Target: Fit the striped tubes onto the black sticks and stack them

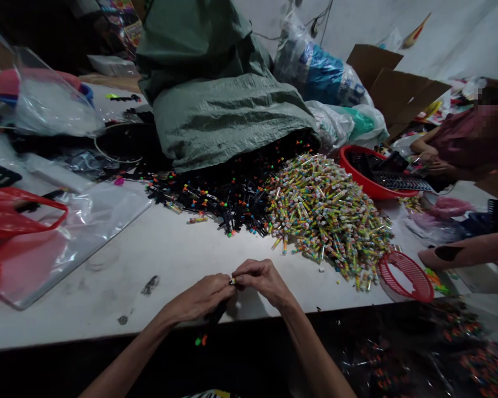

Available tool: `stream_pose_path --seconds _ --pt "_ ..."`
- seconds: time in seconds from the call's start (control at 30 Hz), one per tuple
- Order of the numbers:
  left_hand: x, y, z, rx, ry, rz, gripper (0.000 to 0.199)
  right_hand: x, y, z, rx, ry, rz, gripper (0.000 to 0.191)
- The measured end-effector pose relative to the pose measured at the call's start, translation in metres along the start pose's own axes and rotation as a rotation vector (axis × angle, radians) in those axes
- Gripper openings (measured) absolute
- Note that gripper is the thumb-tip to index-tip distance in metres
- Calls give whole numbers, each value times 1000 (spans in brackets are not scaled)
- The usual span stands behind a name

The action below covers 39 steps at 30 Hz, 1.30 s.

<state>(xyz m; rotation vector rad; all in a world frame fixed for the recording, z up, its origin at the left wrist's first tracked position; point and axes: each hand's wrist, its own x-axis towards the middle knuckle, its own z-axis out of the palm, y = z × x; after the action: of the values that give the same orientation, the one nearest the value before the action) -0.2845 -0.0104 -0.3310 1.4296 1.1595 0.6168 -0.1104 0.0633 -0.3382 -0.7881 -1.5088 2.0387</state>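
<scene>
Black toy piece (216,314) in your left hand (205,297), at the near edge of the white table (120,265).
Your left hand grips it closed; your right hand (262,279) pinches a small pale part (232,281) at your left fingertips.

A long black plastic piece (216,314) with green and orange parts at its lower end is hanging aslant beneath the left hand (209,294). A small white-and-yellow piece (232,281) is resting between the left fingertips and the right hand (262,279).
</scene>
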Motion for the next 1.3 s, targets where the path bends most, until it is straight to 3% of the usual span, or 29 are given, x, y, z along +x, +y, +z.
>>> stream_pose_path --seconds 0.3,0.47,0.67,0.87,1.03,1.13,1.2,1.3 --pt "4 -9 7 55 189 -100 36 4 16 7 175 182 36 21" --pt "6 -6 8 197 218 -34 29 2 14 12 137 192 -19 17" --pt "2 -3 3 363 217 -72 29 2 5 14 -6 126 -61 13" --pt "-9 -13 1 274 146 -15 24 0 8 19 -248 35 -83 9" --pt "-21 -32 0 526 246 -48 22 5 22 26 -509 -32 -111 18" --pt "-33 -44 -19 595 270 -97 20 32 22 28 -638 -99 -142 17" --pt "-37 -48 -44 708 330 -88 20 65 16 33 -766 -51 -207 21" --pt "-25 -45 -98 976 605 -81 33 124 8 51 -1111 119 -355 29"
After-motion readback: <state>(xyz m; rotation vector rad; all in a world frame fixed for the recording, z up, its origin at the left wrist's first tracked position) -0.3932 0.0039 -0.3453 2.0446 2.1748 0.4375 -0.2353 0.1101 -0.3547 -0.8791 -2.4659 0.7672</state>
